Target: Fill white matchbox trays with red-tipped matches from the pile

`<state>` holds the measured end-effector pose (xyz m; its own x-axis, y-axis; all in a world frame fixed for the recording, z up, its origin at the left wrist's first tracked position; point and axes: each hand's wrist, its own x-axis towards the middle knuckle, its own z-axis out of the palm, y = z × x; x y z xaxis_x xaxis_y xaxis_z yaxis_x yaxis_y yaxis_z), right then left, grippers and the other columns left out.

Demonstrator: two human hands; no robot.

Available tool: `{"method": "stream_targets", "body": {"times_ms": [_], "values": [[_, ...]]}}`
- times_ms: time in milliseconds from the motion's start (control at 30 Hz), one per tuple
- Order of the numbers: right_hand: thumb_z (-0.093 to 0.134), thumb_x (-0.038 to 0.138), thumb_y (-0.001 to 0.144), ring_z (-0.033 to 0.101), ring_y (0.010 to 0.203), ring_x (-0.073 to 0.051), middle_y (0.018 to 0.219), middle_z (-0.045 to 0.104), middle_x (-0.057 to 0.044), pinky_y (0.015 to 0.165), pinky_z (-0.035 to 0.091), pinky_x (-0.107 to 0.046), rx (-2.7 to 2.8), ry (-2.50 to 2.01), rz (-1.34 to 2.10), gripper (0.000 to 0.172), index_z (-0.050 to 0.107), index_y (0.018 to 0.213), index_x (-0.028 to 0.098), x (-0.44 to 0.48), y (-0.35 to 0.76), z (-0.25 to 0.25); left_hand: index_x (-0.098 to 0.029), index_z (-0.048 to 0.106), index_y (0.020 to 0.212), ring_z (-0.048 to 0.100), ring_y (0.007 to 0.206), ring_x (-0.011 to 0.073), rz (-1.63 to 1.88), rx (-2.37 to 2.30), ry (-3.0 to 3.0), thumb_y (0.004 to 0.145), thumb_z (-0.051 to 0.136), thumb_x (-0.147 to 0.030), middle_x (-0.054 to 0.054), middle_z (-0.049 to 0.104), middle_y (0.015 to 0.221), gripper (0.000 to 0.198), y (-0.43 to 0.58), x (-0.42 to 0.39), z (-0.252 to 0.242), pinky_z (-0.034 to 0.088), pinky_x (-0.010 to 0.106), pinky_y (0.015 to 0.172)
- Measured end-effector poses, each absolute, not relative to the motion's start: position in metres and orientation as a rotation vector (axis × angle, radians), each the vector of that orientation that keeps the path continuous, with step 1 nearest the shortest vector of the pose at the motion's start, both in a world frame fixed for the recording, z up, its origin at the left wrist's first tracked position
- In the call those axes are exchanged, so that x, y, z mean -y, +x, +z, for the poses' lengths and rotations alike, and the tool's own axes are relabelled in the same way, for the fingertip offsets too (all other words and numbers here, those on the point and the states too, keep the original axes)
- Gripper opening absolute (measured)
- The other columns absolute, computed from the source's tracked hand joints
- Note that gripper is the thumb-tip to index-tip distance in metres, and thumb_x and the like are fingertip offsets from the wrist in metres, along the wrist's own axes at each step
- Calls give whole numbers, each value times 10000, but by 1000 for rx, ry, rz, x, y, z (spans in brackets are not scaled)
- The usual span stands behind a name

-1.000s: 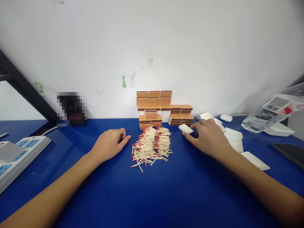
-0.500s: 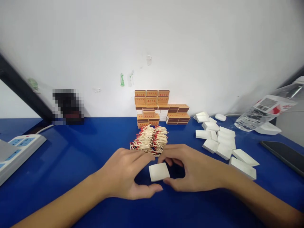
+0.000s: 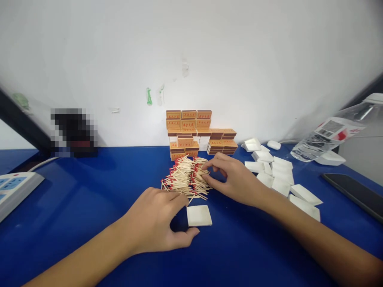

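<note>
Your bare forearms came in from the bottom left and bottom right of the frame, over the blue table [image 3: 236,259]. Just below the frame's centre lay a shallow white tray [image 3: 199,215], flat on that surface. Your left hand [image 3: 158,221] was spread in a wide C at the tray's left end — thumb along the lower edge, fingers by the upper left corner — so thumb and fingertips stood well apart. Whether the thumb pressed on the tray, you could not have told from this view.

Beyond the tray, near the middle of the frame, was a heap of red-tipped matches [image 3: 182,177]. Your right hand [image 3: 239,179] reached into its right side, thumb and forefinger bent toward each other at the sticks; whether they had gripped any could not be told. At the left edge you had a power strip [image 3: 22,189], and at the right edge a dark phone [image 3: 356,195]. More white trays [image 3: 283,176] lay loosely grouped right of centre, some touching.

Behind the heap, orange matchboxes [image 3: 189,124] rose in a stepped stack, taller on the left, near the pale wall [image 3: 239,59]. A clear bottle [image 3: 326,133] leaned at the right — its cap toward the frame's edge.
</note>
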<state>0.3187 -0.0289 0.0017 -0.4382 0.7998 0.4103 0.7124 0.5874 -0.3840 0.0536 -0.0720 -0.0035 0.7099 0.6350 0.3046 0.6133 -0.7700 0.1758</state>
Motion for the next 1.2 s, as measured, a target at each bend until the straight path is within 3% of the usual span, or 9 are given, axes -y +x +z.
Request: {"method": "stream_targets", "body": {"times_ms": [333, 600, 767, 900, 1200], "values": [[619, 190, 965, 567, 743, -168, 853, 582, -30, 680, 436, -302, 2352, -1145, 118, 99, 695, 903, 179, 23, 317, -1, -206, 706, 959, 707, 638, 214, 560, -1024, 2850, 902, 685, -453, 19, 763, 794, 255, 55, 73, -5, 435, 310, 533], [605, 259, 1016, 562, 743, -173, 844, 557, -34, 659, 429, -307, 2324, -1110, 16, 149, 716, 958, 177, 24, 337, 12, -196, 719, 1065, 728, 648, 209, 681, -1039, 2789, 899, 728, -421, -3, 784, 839, 279, 56, 71, -9, 465, 319, 553], [631, 263, 1012, 552, 743, -148, 885, 566, -23, 659, 430, -286, 2357, -1058, 221, 112, 707, 949, 208, 48, 330, 28, -209, 718, 1105, 733, 648, 212, 684, -1077, 2761, 907, 732, -439, -23, 773, 804, 304, 58, 71, -12, 460, 324, 557], [616, 233, 1021, 602, 837, -157, 990, 617, -39, 730, 463, -291, 2507, -999, 449, 99, 696, 970, 204, 69, 314, 28, -192, 708, 1033, 712, 622, 198, 688, -1070, 2766, 906, 736, -444, -14, 771, 809, 283, 58, 70, -12, 436, 323, 540], [626, 290, 1031, 637, 869, -166, 1026, 647, -39, 756, 463, -298, 2575, -1007, 529, 126, 723, 1039, 210, 73, 308, 17, -188, 701, 986, 683, 590, 166, 737, -1017, 2753, 901, 753, -400, -18, 763, 797, 234, 60, 70, -11, 433, 300, 530]]}}
